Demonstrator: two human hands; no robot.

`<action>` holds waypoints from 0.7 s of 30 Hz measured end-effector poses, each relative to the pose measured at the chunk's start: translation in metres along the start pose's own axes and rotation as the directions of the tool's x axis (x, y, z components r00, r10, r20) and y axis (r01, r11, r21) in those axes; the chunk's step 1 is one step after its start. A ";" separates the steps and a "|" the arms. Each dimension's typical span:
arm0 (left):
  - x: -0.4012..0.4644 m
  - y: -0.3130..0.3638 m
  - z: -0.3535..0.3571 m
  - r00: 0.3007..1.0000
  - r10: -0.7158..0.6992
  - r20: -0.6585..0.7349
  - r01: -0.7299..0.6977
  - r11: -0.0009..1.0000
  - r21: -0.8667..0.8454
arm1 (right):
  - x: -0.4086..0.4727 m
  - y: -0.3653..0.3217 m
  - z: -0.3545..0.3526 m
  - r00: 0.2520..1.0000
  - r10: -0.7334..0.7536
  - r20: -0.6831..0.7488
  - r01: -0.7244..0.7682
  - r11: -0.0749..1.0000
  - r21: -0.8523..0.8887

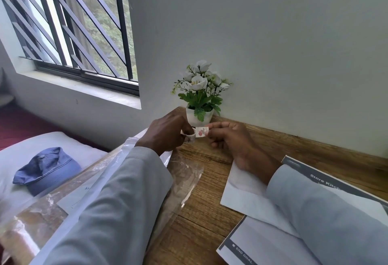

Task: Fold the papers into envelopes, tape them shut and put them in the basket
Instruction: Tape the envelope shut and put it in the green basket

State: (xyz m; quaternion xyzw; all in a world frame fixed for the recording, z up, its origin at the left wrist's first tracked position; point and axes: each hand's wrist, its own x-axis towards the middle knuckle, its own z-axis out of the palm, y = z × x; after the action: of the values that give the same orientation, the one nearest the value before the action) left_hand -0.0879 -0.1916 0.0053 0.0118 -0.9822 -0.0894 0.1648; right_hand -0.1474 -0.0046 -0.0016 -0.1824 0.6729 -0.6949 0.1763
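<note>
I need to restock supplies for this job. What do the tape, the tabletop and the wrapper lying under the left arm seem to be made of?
Tape roll: thin matte paper, probably decorative washi tape, judging by the pink print on the pulled strip.
Tabletop: wood or wood-look laminate, with visible brown grain and low sheen.
Wrapper: clear plastic film, crinkled and glossy, with the table showing through.

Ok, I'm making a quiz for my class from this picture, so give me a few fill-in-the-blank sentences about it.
1. The left hand holds a small roll of ____.
2. The right hand pulls the strip's free end, printed with pink ____.
3. A pot of white flowers stands against the ____.
4. The blue cap lies on a white ____.

Missing words: tape; flowers; wall; pillow
</note>
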 end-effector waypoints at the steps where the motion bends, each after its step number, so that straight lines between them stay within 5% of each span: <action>1: 0.001 0.001 0.000 1.000 0.004 0.007 -0.004 1.000 -0.004 | -0.003 -0.006 -0.004 1.000 0.000 0.004 0.000 1.000 0.010; 5: 0.004 0.014 -0.005 0.999 0.007 -0.044 -0.009 0.999 -0.044 | -0.025 -0.031 -0.028 0.999 -0.038 0.020 0.037 0.998 0.048; 7: 0.006 0.033 -0.006 0.997 0.042 -0.064 -0.057 0.965 -0.257 | -0.043 -0.041 -0.041 0.998 -0.056 0.016 0.055 0.996 0.070; 10: -0.003 0.085 -0.005 0.982 0.188 0.035 -0.105 0.684 -0.722 | -0.078 -0.047 -0.067 0.998 -0.060 -0.027 0.062 0.992 0.108; 12: -0.011 0.115 0.000 0.963 0.258 0.080 -0.072 0.532 -0.844 | -0.103 -0.045 -0.086 0.996 -0.037 -0.076 0.045 0.992 0.118; 16: -0.022 0.157 0.005 0.947 0.297 0.122 -0.009 0.403 -0.915 | -0.151 -0.039 -0.113 0.987 -0.018 -0.161 0.036 0.993 0.108; 21: -0.032 0.194 0.013 0.948 0.284 0.145 0.022 0.396 -0.918 | -0.193 -0.036 -0.127 0.980 -0.010 -0.197 0.020 0.999 0.050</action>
State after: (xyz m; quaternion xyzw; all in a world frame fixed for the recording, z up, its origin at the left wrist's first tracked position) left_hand -0.0607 0.0030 0.0179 -0.1706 -0.7843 -0.5963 0.0111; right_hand -0.0412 0.2020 0.0280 -0.1131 0.6673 -0.7281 0.1082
